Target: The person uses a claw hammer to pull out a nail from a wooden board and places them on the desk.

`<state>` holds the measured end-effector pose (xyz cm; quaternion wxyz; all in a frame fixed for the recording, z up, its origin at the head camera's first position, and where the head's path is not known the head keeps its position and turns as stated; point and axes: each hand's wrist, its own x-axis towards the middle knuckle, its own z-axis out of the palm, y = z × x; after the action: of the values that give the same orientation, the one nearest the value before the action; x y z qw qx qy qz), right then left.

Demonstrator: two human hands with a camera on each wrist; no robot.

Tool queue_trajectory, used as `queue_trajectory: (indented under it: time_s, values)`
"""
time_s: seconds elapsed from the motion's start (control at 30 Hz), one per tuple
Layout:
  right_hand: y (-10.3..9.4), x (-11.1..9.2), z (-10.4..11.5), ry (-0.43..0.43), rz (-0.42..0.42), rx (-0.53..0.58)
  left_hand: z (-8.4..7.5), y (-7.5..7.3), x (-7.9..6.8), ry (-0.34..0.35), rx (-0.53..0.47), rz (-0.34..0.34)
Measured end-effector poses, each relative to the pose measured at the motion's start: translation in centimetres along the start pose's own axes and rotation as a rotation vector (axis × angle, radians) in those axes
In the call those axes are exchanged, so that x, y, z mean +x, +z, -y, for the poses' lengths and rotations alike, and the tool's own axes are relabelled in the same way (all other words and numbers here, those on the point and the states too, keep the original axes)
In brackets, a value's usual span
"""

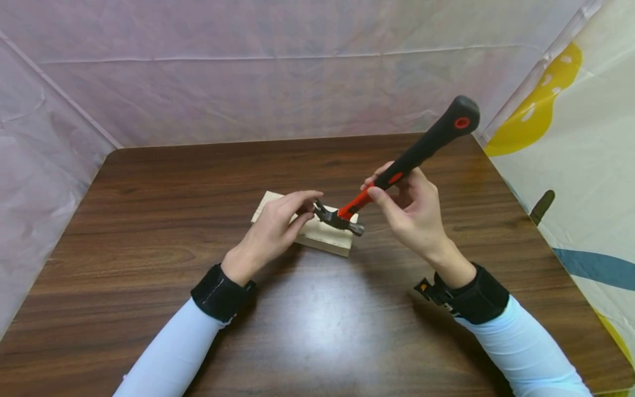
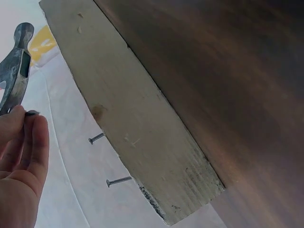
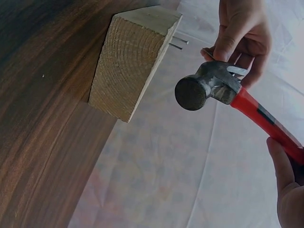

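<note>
My right hand (image 1: 416,212) grips a claw hammer (image 1: 429,144) by the red lower part of its handle, black grip slanting up to the right. The hammer's head hangs just over a pale wooden block (image 1: 327,240) that lies on the table. Beside the claw, my left hand (image 1: 270,223) pinches a small nail (image 2: 32,113) between thumb and fingers; most of it is hidden by them. Two nails (image 2: 118,181) stick up from the block's top face, side by side near one end.
The dark brown wooden table (image 1: 149,259) stretches around the block on all sides. A pale cloth (image 1: 248,94) hangs behind its far edge, and a patterned cloth (image 1: 585,182) hangs along the right. Black bands (image 1: 218,292) wrap both wrists.
</note>
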<state>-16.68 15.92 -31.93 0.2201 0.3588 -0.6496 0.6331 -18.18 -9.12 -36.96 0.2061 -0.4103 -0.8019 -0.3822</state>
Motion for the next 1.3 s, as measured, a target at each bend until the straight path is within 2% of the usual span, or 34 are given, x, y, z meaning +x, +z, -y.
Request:
queue_trajectory:
  time_s: [0.33, 0.6, 1.07, 1.3]
  values:
    - [0.13, 0.09, 0.13, 0.007, -0.023, -0.014, -0.04, 0.14, -0.06, 0.039, 0.055, -0.049]
    - [0.2, 0.15, 0.23, 0.018, -0.037, -0.023, -0.15, 0.22, -0.07, 0.036, 0.09, -0.062]
    - [0.22, 0.26, -0.02, 0.018, -0.073, 0.063, -0.21, -0.1, 0.05, -0.002, 0.093, -0.078]
    - [0.29, 0.43, -0.03, 0.027, -0.067, 0.044, -0.13, -0.17, -0.03, 0.003, 0.103, -0.065]
